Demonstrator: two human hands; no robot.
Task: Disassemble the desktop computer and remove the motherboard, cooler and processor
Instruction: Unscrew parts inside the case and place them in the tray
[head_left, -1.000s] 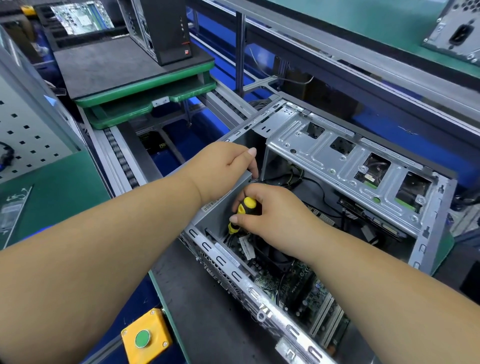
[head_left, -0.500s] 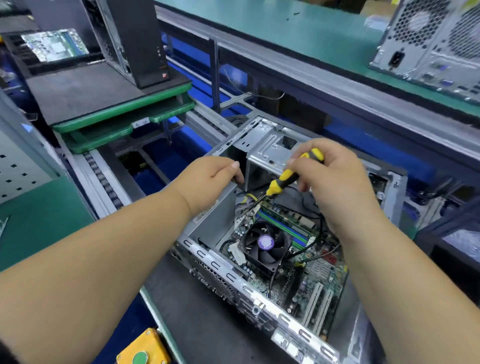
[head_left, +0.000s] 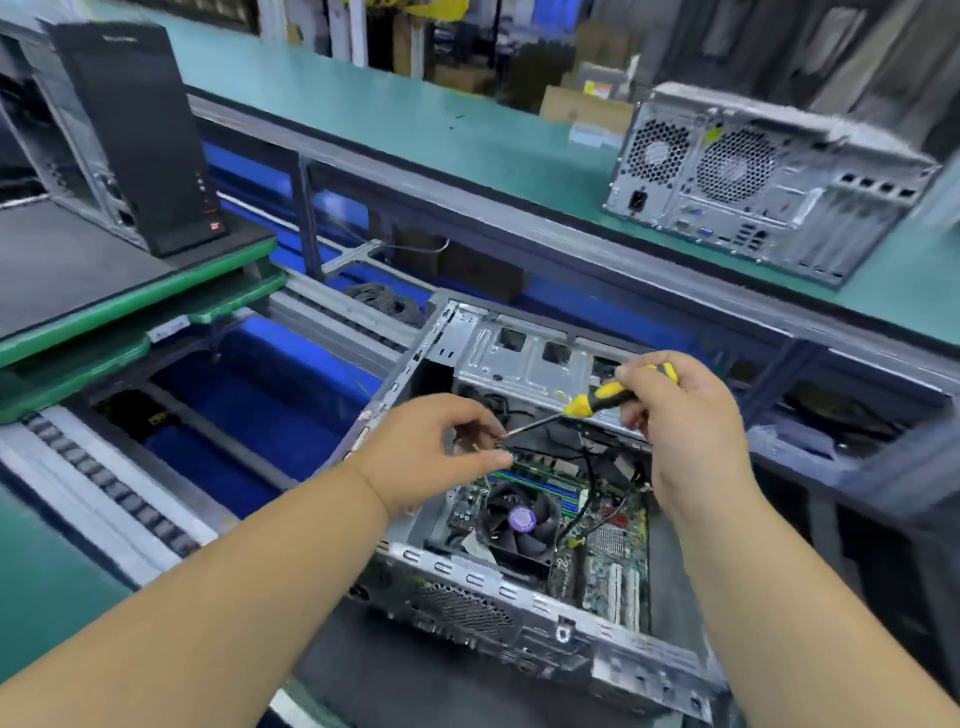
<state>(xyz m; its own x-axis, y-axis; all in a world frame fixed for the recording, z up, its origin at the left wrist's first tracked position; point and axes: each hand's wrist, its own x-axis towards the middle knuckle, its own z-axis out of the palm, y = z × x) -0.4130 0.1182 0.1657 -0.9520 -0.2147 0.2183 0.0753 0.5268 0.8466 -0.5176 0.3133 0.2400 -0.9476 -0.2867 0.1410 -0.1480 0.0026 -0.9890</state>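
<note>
Open desktop case (head_left: 524, 613) lay on its side on dark mat; motherboard (head_left: 608, 561) sat in the floor of it, cooler (head_left: 519, 525) with fan mounted on top, processor not visible. Drive cage (head_left: 524, 358) overhung the far half; black cables (head_left: 587, 483) crossed the board. Right hand (head_left: 685, 415) gripped yellow-black screwdriver (head_left: 597, 400), shaft angled toward left hand (head_left: 436, 452), whose fingertips pinched at its tip. Near rim of case stood between arms and board. Second tower (head_left: 769, 182) on green bench (head_left: 415, 124) behind; black tower (head_left: 135, 135) on pallet at left
</note>
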